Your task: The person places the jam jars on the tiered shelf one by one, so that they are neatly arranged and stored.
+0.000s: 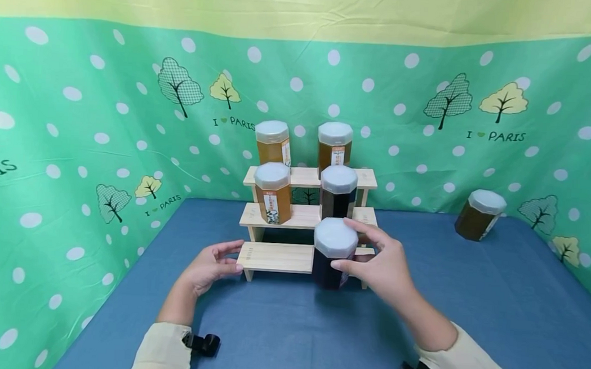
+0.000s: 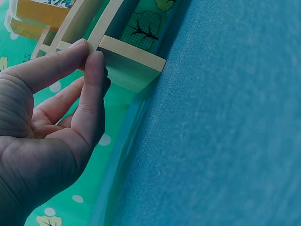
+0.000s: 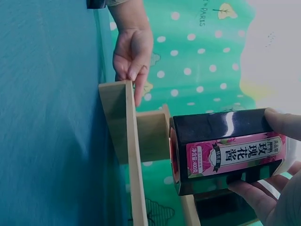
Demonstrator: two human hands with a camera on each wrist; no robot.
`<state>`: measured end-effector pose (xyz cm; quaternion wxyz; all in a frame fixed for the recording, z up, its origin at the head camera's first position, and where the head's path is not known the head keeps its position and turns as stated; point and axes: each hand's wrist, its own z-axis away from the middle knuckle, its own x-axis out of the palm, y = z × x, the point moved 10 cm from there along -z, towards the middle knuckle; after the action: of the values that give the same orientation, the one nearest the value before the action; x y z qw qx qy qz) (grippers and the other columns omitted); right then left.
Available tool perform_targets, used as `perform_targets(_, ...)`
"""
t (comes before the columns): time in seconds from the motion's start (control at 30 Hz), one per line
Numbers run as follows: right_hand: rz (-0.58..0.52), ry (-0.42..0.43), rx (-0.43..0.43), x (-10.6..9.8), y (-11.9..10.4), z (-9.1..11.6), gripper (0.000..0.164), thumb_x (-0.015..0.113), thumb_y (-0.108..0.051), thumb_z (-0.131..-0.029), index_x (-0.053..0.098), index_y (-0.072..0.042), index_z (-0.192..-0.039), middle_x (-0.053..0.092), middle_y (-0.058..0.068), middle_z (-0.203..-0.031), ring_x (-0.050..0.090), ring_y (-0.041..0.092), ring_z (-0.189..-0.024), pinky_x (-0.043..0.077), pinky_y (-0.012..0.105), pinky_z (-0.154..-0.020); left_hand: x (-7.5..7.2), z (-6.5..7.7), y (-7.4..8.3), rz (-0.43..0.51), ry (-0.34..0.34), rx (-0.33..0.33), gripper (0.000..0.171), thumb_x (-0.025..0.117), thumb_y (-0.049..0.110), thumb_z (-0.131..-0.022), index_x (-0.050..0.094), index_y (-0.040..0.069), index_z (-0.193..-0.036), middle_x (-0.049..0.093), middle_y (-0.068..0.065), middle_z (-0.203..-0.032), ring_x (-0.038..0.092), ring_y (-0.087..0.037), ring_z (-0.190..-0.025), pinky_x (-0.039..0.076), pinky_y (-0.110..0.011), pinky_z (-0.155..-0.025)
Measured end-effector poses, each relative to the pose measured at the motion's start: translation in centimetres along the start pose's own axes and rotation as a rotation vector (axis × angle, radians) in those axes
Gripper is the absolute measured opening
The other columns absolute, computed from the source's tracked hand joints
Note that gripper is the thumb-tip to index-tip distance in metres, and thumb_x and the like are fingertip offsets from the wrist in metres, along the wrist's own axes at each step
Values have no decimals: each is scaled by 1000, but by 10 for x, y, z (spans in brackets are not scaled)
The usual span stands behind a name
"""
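Note:
My right hand (image 1: pixel 386 267) grips a dark octagonal jar (image 1: pixel 327 270) with a whitish lid, thumb and fingers on opposite sides. In the right wrist view, this jar (image 3: pixel 225 150) bears a pink label and is apart from the lowest board. A three-tier wooden shelf (image 1: pixel 277 258) stands on the table; my left hand (image 1: pixel 208 270) pinches the left end of its lowest board. The left wrist view shows the thumb and index finger (image 2: pixel 95 77) at that board's corner. Another dark jar (image 1: pixel 337 203) stands on the middle tier, beside an amber jar (image 1: pixel 280 206).
Two amber-brown jars, one at left (image 1: pixel 269 150) and one at right (image 1: pixel 328 155), stand on the top tier. A brown jar (image 1: pixel 473 221) sits apart at the back right of the blue tablecloth (image 1: pixel 276 330). A green dotted curtain (image 1: pixel 300 100) hangs behind.

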<state>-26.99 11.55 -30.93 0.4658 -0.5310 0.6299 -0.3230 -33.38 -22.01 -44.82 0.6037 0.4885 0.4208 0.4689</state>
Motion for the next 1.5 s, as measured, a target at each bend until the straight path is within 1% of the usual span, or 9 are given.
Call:
perform_targets(0.13,-7,-17,-2,13,5,-5,71,90,-8,-66,64,-17,-131,58,9,-126,58,28,-103,58,31,-76,0,0,0,1,0,1,73,70,-10,-81,38,-4,-146,41,-27,-144,66,-19,-94,57,-32,-79)
perform_targets(0.27,15,-27,-13,24,7,-9,70,91,-9,-66,64,-18,-130,59,8,-126,59,29,-103,58,34,-78,1,-1,0,0,-4,4,73,70,-10,-81,37,-4,-147,41,-27,-144,66,-19,-94,57,-32,-79)
perform_targets(0.43,24,-37,2,36,7,-15,72,90,-8,-66,63,-18,-132,58,7,-127,59,28,-105,58,38,-80,2,0,1,1,-12,6,74,70,-10,-82,37,-4,-147,40,-27,-144,66,-19,-94,57,-32,-80)
perform_targets(0.57,30,-44,7,46,7,-20,72,90,-7,-67,62,-19,-132,56,5,-132,58,27,-109,58,36,-80,1,0,1,-5,-10,11,73,70,-9,-82,37,-3,-147,41,-27,-144,66,-19,-95,57,-32,-80)
perform_targets(0.7,24,-55,-10,57,8,-25,70,89,-7,-67,63,-19,-131,57,3,-129,58,25,-110,58,32,-79,1,0,2,-7,-14,15,72,70,-9,-82,37,-3,-147,41,-27,-143,66,-19,-95,57,-32,-80)
perform_targets(0.87,14,-56,-40,70,10,-30,70,90,-7,-66,64,-18,-130,59,3,-127,59,22,-109,58,33,-79,1,0,2,-4,-19,16,73,70,-9,-82,37,-4,-147,41,-27,-143,66,-19,-95,57,-32,-80)
perform_targets(1.03,13,-56,-67,81,11,-35,71,90,-8,-66,63,-19,-131,59,2,-130,60,22,-108,58,32,-79,2,0,3,-3,-17,16,73,70,-9,-82,37,-4,-147,41,-27,-143,66,-19,-95,57,-32,-80)
perform_targets(1.3,43,-56,-98,96,16,-43,70,90,-12,-69,62,-18,-132,58,1,-133,61,23,-106,57,42,-79,3,1,2,8,-26,8,73,69,-9,-83,36,-4,-147,41,-27,-144,66,-19,-96,57,-32,-81)
perform_targets(1.5,68,-68,-108,107,15,-50,69,89,-12,-70,61,-16,-133,56,3,-136,61,22,-102,58,37,-76,2,1,2,-1,-20,14,73,70,-9,-82,36,-4,-147,40,-27,-144,66,-19,-96,57,-32,-81)
